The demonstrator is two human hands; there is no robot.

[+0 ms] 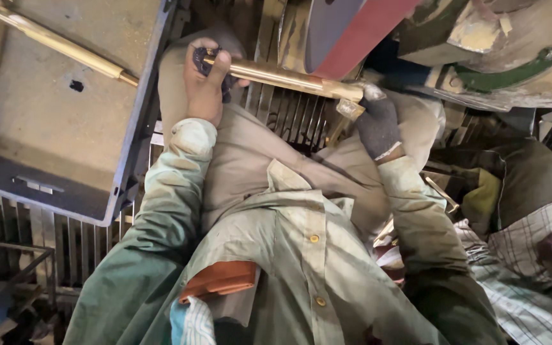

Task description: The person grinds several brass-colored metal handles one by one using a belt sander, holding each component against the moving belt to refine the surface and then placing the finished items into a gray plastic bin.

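It is a cramped, grimy workshop corner. Under the person's knees runs a slatted metal grating (292,115), dark with dirt, and more of the same slats show at the lower left. To the left sits a shallow grey metal tray (65,108) with a dusty tan floor; a second brass handle (52,39), L-shaped, lies in it with its bent end toward the tray's far left corner. Straight ahead a reddish abrasive belt (362,29) comes down at a slant from the top edge, and beside it on the right stands a worn machine housing (512,57) with chipped paint and a green band. Crumpled checked cloth (531,255) lies at the right.

The person sits in a pale, stained shirt and holds a long brass bar (276,75) across the lap, just below the belt. Its long axis runs nearly level from left to right, dipping a little toward the right, where it ends in a squared fitting. The bar's upper side meets the belt near its right half.

The left hand (206,80) is bare and closed round the bar's left end, with a scrap of dark cloth (202,61) bunched in the grip. The right hand (377,121), in a dark knitted glove, is curled up under the squared right end, fingers wrapped on it.
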